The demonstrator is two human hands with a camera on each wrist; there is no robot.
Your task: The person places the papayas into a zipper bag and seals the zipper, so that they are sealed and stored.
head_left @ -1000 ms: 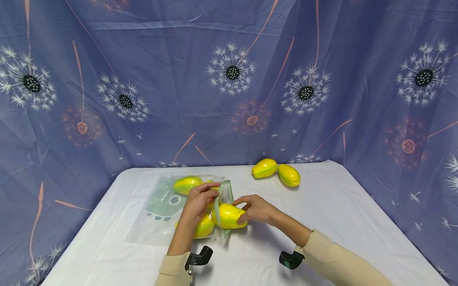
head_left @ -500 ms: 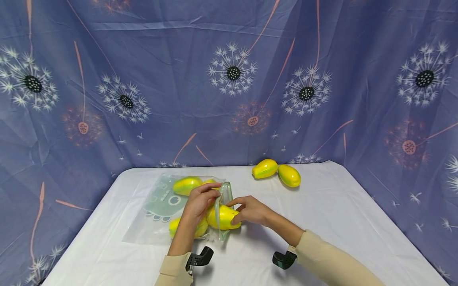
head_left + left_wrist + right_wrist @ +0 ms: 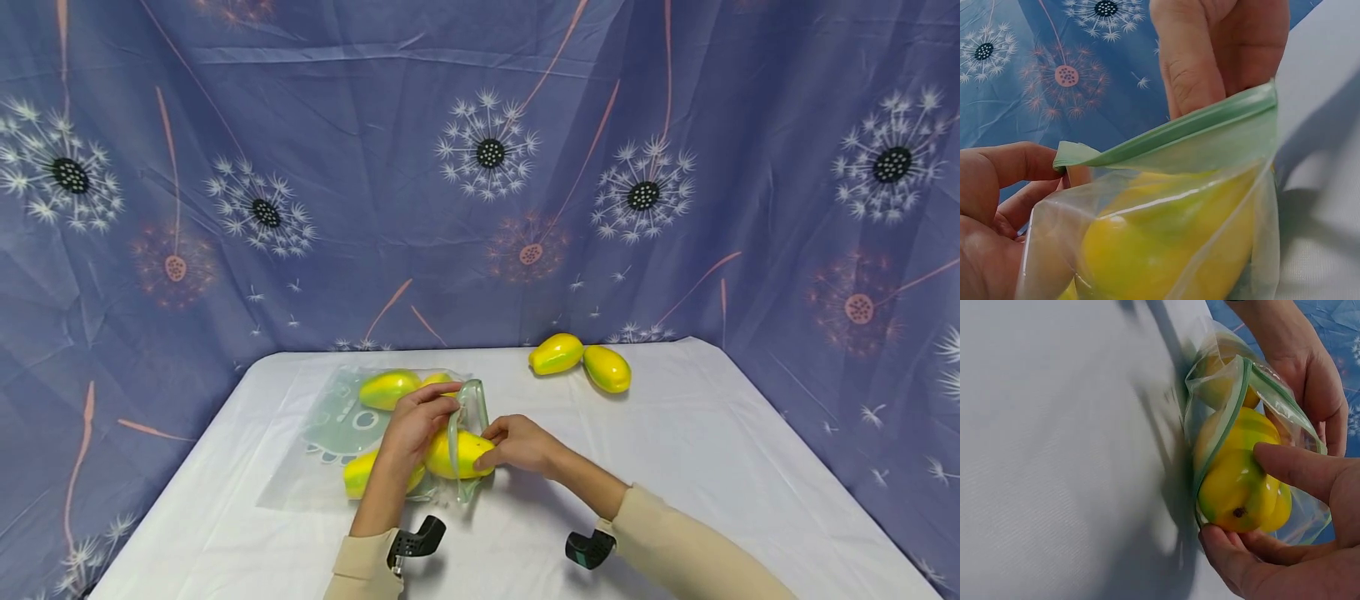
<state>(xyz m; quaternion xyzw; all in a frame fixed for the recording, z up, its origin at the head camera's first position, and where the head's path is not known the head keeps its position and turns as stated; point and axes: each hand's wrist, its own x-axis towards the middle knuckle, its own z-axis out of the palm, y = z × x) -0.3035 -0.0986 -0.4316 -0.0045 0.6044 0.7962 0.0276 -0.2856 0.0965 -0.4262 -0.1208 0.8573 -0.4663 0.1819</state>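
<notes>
A clear zip bag (image 3: 288,483) with a green seal lies on the left of the white table, its mouth facing right. My left hand (image 3: 412,425) holds the bag's mouth by the green rim (image 3: 1191,129), which stands apart in the right wrist view. My right hand (image 3: 522,444) grips the outer end of a yellow-green papaya (image 3: 1235,487), thumb above and fingers beneath. Most of that papaya sits inside the mouth, its dark-tipped end facing out. Deeper in the bag lie more papayas, one at the back (image 3: 390,389) and one at the front (image 3: 362,475), partly hidden by my left arm.
Two more papayas, one on the left (image 3: 555,354) and one on the right (image 3: 606,369), lie close together near the table's back edge. A blue dandelion-print cloth (image 3: 375,208) hangs behind the white-covered table (image 3: 675,467).
My right hand has moved left, sliding the papaya further into the bag's mouth. The front papaya inside has shifted left. My left hand has stayed at the rim.
</notes>
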